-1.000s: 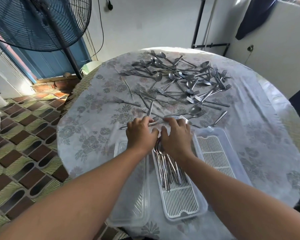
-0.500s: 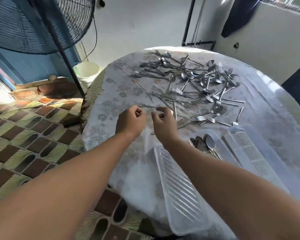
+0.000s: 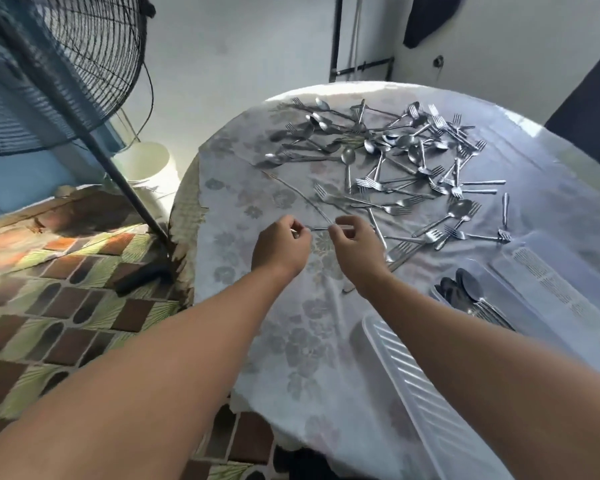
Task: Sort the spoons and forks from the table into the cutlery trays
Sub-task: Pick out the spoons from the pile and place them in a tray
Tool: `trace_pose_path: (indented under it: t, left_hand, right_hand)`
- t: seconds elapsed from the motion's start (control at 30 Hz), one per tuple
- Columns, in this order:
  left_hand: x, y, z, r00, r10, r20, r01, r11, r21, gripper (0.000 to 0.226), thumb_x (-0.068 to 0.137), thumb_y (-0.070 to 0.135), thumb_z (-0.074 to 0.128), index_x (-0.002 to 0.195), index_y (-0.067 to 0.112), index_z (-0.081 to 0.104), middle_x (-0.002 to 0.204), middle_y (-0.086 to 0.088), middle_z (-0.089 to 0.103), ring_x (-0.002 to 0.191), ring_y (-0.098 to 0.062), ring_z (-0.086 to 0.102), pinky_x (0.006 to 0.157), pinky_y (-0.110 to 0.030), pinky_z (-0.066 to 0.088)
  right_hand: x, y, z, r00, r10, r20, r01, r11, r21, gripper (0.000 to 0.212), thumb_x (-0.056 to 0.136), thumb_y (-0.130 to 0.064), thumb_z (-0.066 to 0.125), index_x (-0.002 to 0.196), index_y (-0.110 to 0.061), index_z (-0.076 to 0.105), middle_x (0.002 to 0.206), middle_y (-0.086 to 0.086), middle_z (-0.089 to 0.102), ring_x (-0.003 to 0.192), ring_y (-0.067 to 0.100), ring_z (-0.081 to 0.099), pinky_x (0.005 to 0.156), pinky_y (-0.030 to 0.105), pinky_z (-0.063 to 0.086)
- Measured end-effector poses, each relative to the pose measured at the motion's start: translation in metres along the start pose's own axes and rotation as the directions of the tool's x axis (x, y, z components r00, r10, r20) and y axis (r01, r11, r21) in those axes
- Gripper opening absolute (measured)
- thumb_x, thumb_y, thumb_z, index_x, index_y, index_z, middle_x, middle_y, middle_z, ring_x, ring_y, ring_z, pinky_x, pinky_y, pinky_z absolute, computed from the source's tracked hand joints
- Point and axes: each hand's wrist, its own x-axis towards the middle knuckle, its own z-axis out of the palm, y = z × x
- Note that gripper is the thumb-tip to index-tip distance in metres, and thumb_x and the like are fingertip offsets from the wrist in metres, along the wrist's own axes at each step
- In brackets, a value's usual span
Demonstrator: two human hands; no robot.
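Note:
My left hand (image 3: 280, 247) and my right hand (image 3: 355, 249) pinch the two ends of one thin metal utensil (image 3: 318, 229), held level just above the tablecloth. Whether it is a fork or a spoon is hidden by my fingers. Beyond my hands lies a scattered pile of forks and spoons (image 3: 395, 157) across the round table (image 3: 243, 202). At the right stand the white cutlery trays: one (image 3: 440, 292) holds several spoons (image 3: 465, 289), a slotted one (image 3: 548, 282) lies further right, and a ribbed one (image 3: 420, 393) is nearest me.
A large standing fan (image 3: 59, 71) with a slanted pole rises at the left, over a patterned tile floor (image 3: 49, 323). A white bucket (image 3: 146, 164) sits behind the pole. The table's left edge drops off close to my left arm.
The view has swung left and my hands left the spoon tray. They moved to the table's left-middle and now pinch a single utensil between them.

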Motion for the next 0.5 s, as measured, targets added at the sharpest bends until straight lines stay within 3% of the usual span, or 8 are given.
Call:
trace_pose_path:
  t: [0.13,0.3,0.5]
  left_hand:
    - [0.045,-0.001,0.000,1.000,0.026,0.012,-0.026,0.999,0.040,0.016,0.096,0.034,0.057,0.100,0.021,0.065,0.086,0.005,0.064,0.083,-0.023,0.060,0.068,-0.030,0.044]
    - [0.099,-0.006,0.004,1.000,0.010,0.017,-0.011,0.998,0.056,0.016,0.097,0.034,0.056,0.101,0.021,0.064,0.092,0.003,0.066,0.087,-0.023,0.060,0.072,-0.028,0.044]
    - [0.162,-0.014,0.014,0.999,-0.025,0.034,0.023,0.998,0.062,0.019,0.097,0.037,0.055,0.099,0.020,0.065,0.096,0.000,0.069,0.091,-0.026,0.064,0.081,-0.036,0.055]
  right_hand:
    - [0.040,-0.006,0.030,1.000,0.011,-0.001,-0.011,0.999,0.032,0.024,0.098,-0.036,0.063,0.117,-0.023,0.064,0.100,-0.003,0.072,0.074,0.014,0.066,0.064,0.031,0.050]
    - [0.077,-0.010,0.053,1.000,0.026,0.015,-0.026,0.999,-0.021,0.023,0.098,-0.033,0.062,0.117,-0.021,0.066,0.098,-0.003,0.072,0.083,0.017,0.067,0.073,0.032,0.052]
    - [0.126,-0.010,0.059,0.998,0.046,-0.035,-0.049,0.995,-0.090,0.020,0.098,-0.031,0.062,0.114,-0.022,0.069,0.098,-0.004,0.073,0.089,0.015,0.067,0.080,0.030,0.051]
